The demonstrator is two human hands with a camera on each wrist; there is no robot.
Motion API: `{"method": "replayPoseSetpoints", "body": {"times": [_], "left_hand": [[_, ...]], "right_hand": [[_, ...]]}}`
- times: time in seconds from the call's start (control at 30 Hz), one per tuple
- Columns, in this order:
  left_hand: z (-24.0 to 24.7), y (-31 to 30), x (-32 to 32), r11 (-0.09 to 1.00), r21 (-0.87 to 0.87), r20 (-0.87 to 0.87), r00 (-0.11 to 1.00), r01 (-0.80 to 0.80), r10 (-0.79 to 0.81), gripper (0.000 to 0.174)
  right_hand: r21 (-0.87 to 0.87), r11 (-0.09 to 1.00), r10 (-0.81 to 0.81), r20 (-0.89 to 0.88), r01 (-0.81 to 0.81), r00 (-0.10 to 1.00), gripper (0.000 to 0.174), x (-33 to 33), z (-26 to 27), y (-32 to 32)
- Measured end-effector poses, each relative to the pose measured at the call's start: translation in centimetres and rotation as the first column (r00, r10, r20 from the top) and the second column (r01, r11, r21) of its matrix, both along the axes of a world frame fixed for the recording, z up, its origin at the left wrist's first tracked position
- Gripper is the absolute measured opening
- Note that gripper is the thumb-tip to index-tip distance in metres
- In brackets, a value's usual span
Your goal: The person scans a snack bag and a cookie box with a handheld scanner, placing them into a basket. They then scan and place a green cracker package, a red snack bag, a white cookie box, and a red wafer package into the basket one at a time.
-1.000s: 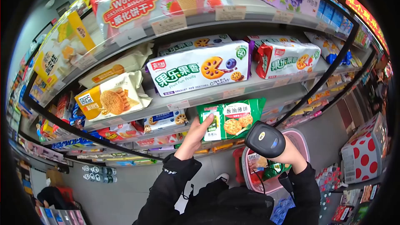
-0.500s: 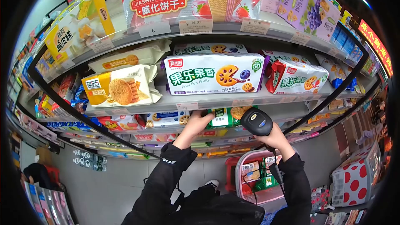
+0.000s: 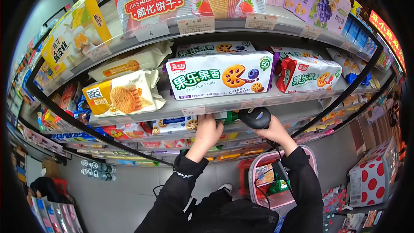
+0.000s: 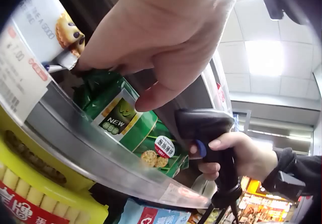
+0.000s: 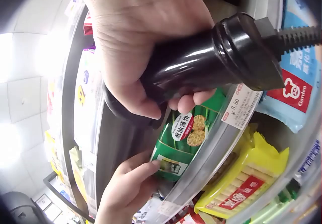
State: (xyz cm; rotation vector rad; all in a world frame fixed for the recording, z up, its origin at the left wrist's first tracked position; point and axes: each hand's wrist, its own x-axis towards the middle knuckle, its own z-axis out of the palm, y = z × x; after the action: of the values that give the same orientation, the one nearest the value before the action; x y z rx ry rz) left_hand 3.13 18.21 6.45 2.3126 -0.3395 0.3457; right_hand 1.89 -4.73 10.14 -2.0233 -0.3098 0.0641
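The left hand [image 4: 166,30] pinches one end of the green scallion-cracker packet [image 4: 119,122], probably steadying it on the shelf [image 4: 65,128], while the right hand [image 4: 254,158] is wrapped round the barcode scanner [image 4: 204,123].

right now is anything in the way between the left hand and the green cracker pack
Nothing visible stands between them: the left hand has its thumb on the green cracker pack. The shelf lip runs along the pack's front, and the black scanner is near its other end.
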Motion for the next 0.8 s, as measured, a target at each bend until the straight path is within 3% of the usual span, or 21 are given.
{"method": "replayPoseSetpoints", "body": {"times": [0.03,0.17,0.23,0.37,0.43,0.63,0.7,0.77,0.8], "left_hand": [[0.3,-0.3,-0.3,1.0,0.003,-0.002,1.0,0.005,-0.005,0.054],[0.8,-1.5,-1.5,0.988,0.134,0.101,0.993,-0.075,0.062,0.053],[0.9,-1.8,-1.7,0.956,0.292,0.3,0.952,-0.038,-0.054,0.053],[-0.1,-1.8,-1.3,0.956,0.29,0.23,0.967,0.043,-0.113,0.053],[-0.1,-1.7,-1.0,0.942,0.337,0.236,0.969,-0.012,-0.072,0.052],[0.3,-1.3,-1.0,0.941,0.339,0.218,0.971,0.02,-0.099,0.046],[0.8,-1.4,-1.8,0.977,0.185,0.369,0.914,0.106,-0.169,0.044],[1.1,-1.6,-3.3,0.968,0.094,0.342,0.906,0.231,-0.25,0.039],[0.4,-1.7,-4.1,0.953,0.054,0.332,0.895,0.297,-0.298,0.037]], "right_hand": [[-0.01,1.0,-0.008,-0.046,0.008,0.999,0.044,0.0,-0.1,-0.1],[-0.009,0.998,-0.058,0.022,0.058,0.998,0.045,-0.5,-0.6,-0.1],[-0.02,0.993,-0.111,0.11,0.114,0.988,0.046,-1.3,-0.3,0.1],[0.007,0.997,-0.078,0.07,0.078,0.995,0.048,-0.9,-0.1,0.5],[-0.016,0.998,-0.063,0.074,0.064,0.995,0.05,-0.4,-0.5,0.7],[0.056,0.993,-0.103,0.045,0.101,0.994,0.056,-1.3,-1.5,0.0],[-0.046,0.996,-0.066,0.168,0.075,0.984,0.058,-2.6,-2.5,-1.2],[-0.098,0.993,0.073,0.169,-0.057,0.983,0.056,-5.1,-1.0,-2.3],[-0.068,0.996,0.059,0.15,-0.05,0.987,0.055,-6.4,-0.4,-2.9]]}}
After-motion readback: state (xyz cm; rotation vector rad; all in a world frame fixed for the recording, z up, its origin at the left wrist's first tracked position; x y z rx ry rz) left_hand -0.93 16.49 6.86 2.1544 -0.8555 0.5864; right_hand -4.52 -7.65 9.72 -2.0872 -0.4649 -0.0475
